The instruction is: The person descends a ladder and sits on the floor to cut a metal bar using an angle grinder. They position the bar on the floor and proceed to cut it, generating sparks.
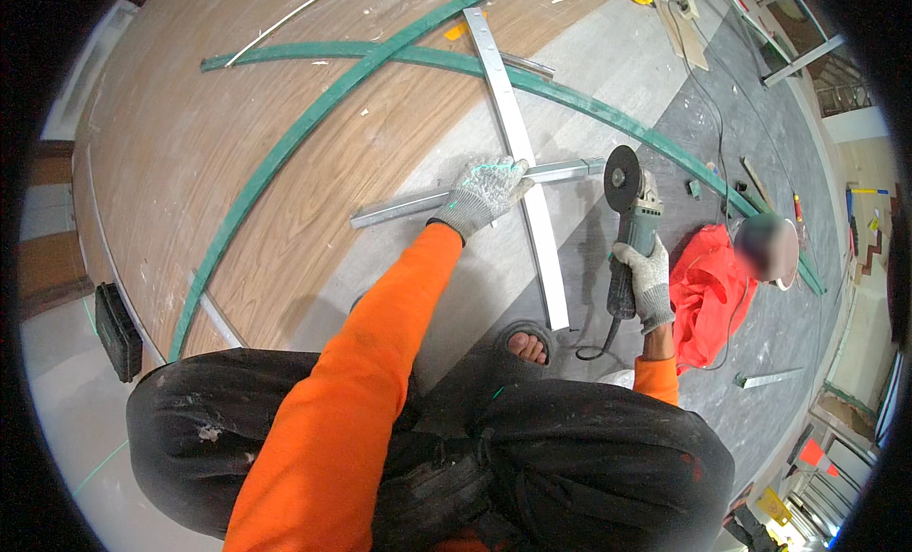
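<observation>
My left hand [483, 196], in a grey-white work glove, is closed over the spot where two metal channels cross on the floor. The long silver channel [521, 124] runs from the far side toward my foot; the shorter channel [404, 208] lies crosswise under it. In my right hand [650, 281], also gloved, is an angle grinder [641, 224], gripped by its body and held upright. Its dark disc [622, 179] faces the channels, to the right of the crossing and apart from the long one. The grinder's cord hangs from its lower end.
Two long green strips [275, 162] cross on the wood-look floor [161, 172]. A bunched red cloth [708, 291] lies at right beside a blurred round thing [766, 250]. A cable [724, 143] trails from the far right. A black case [118, 332] stands at left.
</observation>
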`<state>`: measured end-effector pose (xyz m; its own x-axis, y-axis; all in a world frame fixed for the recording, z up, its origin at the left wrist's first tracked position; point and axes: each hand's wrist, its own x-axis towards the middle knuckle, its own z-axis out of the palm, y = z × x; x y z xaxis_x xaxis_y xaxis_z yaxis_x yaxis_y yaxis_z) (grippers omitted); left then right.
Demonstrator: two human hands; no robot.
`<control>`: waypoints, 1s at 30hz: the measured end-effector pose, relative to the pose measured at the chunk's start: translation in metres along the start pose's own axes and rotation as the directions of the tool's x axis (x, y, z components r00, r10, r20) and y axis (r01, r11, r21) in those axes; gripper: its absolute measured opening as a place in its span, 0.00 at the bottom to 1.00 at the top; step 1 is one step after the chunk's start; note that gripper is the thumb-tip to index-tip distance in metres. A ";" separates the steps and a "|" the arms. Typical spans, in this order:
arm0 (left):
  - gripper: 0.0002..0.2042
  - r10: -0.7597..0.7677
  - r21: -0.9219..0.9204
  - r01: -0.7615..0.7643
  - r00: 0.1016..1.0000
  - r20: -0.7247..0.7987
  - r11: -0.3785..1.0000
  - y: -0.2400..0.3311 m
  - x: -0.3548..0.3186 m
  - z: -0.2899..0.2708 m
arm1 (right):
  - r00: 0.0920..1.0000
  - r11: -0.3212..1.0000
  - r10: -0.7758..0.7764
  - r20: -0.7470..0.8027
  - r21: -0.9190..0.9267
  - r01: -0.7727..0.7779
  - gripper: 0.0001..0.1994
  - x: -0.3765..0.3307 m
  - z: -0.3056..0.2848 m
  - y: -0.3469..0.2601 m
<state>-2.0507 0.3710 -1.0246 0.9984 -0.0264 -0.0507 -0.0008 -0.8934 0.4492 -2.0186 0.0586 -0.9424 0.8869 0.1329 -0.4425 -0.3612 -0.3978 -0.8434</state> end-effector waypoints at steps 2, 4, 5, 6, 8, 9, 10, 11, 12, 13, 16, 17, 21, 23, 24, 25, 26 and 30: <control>0.26 -0.034 -0.014 0.035 0.998 0.044 0.999 -0.002 0.003 -0.002 | 1.000 1.000 -0.001 0.009 -0.008 0.001 0.16 0.001 0.000 -0.001; 0.27 -0.007 -0.075 0.014 0.995 0.096 0.997 -0.003 0.003 -0.008 | 1.000 0.999 -0.019 0.012 -0.033 0.019 0.16 0.005 -0.002 0.002; 0.27 0.006 -0.106 0.007 0.993 0.122 0.994 -0.003 0.003 -0.012 | 1.000 0.999 -0.027 0.015 -0.046 0.028 0.16 0.007 -0.002 0.002; 0.27 -0.032 -0.077 0.048 0.981 0.191 0.996 0.000 0.007 -0.016 | 1.000 0.999 -0.030 0.010 -0.041 0.030 0.16 0.007 -0.002 0.002; 0.28 -0.113 -0.011 0.123 0.939 0.324 0.992 0.004 0.017 -0.020 | 0.999 0.999 -0.035 0.000 -0.028 0.035 0.18 0.008 0.000 0.001; 0.29 -0.085 -0.029 0.098 0.951 0.298 0.995 0.003 0.014 -0.017 | 0.999 0.999 -0.033 -0.001 -0.032 0.033 0.18 0.008 0.001 -0.001; 0.29 -0.058 -0.046 0.073 0.961 0.271 0.996 0.002 0.010 -0.012 | 1.000 0.999 -0.030 -0.002 -0.037 0.030 0.18 0.007 0.002 -0.003; 0.29 -0.029 -0.065 0.047 0.969 0.244 0.997 0.002 0.007 -0.010 | 1.000 0.999 -0.026 -0.006 -0.043 0.025 0.19 0.007 0.001 -0.004; 0.29 -0.018 -0.073 0.037 0.971 0.240 0.997 0.001 0.007 -0.008 | 0.999 0.998 -0.047 0.002 -0.052 0.047 0.19 0.009 0.001 -0.003; 0.29 -0.007 -0.082 0.027 0.972 0.236 0.996 0.000 0.007 -0.007 | 0.998 0.996 -0.068 0.011 -0.061 0.069 0.19 0.011 0.000 -0.001; 0.28 -0.010 -0.058 0.026 0.966 0.257 0.998 0.003 0.005 -0.010 | 0.998 0.997 -0.053 0.023 -0.062 0.054 0.19 0.010 -0.001 0.000; 0.28 -0.019 -0.039 0.031 0.963 0.268 0.999 0.003 0.004 -0.011 | 0.999 0.998 -0.037 0.028 -0.057 0.038 0.19 0.009 -0.001 -0.001; 0.28 -0.040 -0.032 0.050 0.969 0.245 0.998 0.000 0.001 -0.001 | 0.999 0.994 -0.018 0.044 -0.106 0.023 0.18 0.011 -0.002 0.000; 0.28 -0.066 -0.030 0.078 0.959 0.277 0.997 0.000 0.004 -0.001 | 0.999 0.992 -0.004 0.047 -0.124 0.010 0.18 0.011 -0.001 -0.002; 0.28 -0.049 -0.062 0.068 0.961 0.272 0.996 -0.002 0.004 0.001 | 0.998 0.992 -0.022 0.054 -0.123 0.029 0.17 0.011 -0.001 -0.002; 0.29 -0.032 -0.093 0.058 0.963 0.266 0.994 -0.006 0.002 0.003 | 0.997 0.992 -0.040 0.060 -0.121 0.047 0.16 0.011 -0.001 -0.001; 0.29 -0.015 -0.126 0.050 0.965 0.262 0.991 -0.009 0.001 0.004 | 0.996 0.991 -0.056 0.067 -0.121 0.064 0.15 0.011 -0.001 0.000; 0.30 -0.023 -0.021 0.032 0.940 0.342 0.999 -0.012 0.007 -0.002 | 0.998 0.987 -0.031 0.060 -0.158 0.040 0.17 0.011 -0.002 0.000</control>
<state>-2.0438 0.3826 -1.0289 0.9185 -0.1575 -0.3627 0.0325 -0.8840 0.4663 -2.0078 0.0580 -0.9465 0.8789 0.1994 -0.4333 -0.2749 -0.5306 -0.8018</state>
